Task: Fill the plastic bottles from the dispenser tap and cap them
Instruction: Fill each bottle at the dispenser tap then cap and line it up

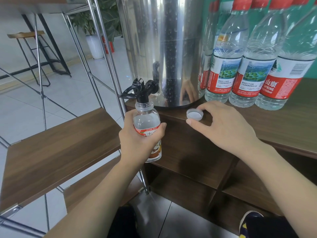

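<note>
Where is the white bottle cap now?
The white cap lies open side up on the wooden counter, at the right hand's fingers, before the steel dispenser.

I see a wooden stool (25,34) at upper left, a potted plant (93,31) behind it, wooden shelves (60,143) at left, and a shoe (248,224) at lower right.

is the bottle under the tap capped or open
Open: the bottle in the left hand has a bare neck under the tap; the right hand pinches its white cap.
</note>
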The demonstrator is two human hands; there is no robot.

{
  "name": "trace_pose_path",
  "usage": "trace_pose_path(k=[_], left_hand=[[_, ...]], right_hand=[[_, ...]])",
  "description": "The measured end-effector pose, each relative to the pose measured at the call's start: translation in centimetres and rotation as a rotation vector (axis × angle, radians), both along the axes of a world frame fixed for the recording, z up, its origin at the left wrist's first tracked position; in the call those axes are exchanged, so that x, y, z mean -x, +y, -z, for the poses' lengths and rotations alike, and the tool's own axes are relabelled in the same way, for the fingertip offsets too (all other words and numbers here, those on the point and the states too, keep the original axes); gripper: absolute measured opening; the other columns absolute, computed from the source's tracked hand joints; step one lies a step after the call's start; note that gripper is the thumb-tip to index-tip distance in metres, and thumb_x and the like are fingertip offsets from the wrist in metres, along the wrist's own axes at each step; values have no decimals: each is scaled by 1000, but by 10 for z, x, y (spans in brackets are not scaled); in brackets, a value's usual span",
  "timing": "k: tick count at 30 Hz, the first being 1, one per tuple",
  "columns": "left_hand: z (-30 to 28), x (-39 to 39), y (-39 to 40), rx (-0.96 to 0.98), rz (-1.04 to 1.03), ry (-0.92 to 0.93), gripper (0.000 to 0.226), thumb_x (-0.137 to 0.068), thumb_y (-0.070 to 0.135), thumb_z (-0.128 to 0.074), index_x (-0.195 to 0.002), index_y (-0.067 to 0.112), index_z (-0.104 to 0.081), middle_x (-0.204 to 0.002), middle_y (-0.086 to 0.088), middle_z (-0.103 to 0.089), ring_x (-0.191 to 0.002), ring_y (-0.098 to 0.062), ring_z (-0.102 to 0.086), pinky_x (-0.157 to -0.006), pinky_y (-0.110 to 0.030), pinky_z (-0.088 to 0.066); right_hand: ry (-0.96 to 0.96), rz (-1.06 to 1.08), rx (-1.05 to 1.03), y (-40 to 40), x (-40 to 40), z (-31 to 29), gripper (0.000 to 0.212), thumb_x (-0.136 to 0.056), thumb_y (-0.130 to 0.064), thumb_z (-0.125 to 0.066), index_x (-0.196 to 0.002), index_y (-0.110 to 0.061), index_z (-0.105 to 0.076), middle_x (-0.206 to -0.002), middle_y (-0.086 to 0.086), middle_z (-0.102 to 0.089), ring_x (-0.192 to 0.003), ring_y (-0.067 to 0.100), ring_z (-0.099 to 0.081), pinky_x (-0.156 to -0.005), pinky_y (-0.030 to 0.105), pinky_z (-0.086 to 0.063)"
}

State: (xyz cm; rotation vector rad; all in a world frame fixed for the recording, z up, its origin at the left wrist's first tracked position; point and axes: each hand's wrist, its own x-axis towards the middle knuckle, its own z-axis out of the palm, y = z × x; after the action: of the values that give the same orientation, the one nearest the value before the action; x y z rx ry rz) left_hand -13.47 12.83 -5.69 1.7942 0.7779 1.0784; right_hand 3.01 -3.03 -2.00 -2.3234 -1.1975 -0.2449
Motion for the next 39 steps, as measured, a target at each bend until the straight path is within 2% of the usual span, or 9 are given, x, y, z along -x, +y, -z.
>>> trace_pose_path(k=[6,17,25,29,39], left_hand=[[0,0,0,4,0,10,69,-73,39,-90,-128,22,-52,-116,6,-67,-102,-13,-69,-89,-28,-59],[0,0,0,8,10,15,69,-74,40,-89,-129,24,-51,-118,6,-67,-103,-14,-69,-90,-31,-59],[1,1,1,-2,11,7,68,-73,41,-90,-127,26,-51,-116,8,-67,-102,-12,-69,-87,-24,-58],[0,-1,1,-10,6,9,69,-73,40,-90,-128,25,-51,-117,8,-67,-102,-11,-68,-83,-15,-55],[1,0,1,-13,17,9,68,-73,41,-89,-127,29,-49,-113,15,-64,-101,-5,-67,-82,-15,-54]], right_hand=[[3,2,6,0,0,0,47,-89,-71,-51,-118,-36,-58,-118,-15,-60,-96,4,-49,-80,28,-44],[-5,6,10,0,0,-1,48,-89,-71,-52,-120,-35,-59,-121,-14,-61,-96,3,-48,-80,27,-43],[-3,-2,0,-1,1,-2,47,-89,-70,-53,-119,-35,-59,-119,-13,-61,-96,5,-51,-80,29,-46],[0,-6,-5,-1,1,-1,47,-89,-71,-52,-118,-34,-60,-119,-13,-62,-99,7,-53,-83,33,-49],[-8,-4,-1,-1,0,0,47,-89,-72,-52,-118,-36,-59,-119,-14,-61,-97,3,-50,-81,29,-46]])
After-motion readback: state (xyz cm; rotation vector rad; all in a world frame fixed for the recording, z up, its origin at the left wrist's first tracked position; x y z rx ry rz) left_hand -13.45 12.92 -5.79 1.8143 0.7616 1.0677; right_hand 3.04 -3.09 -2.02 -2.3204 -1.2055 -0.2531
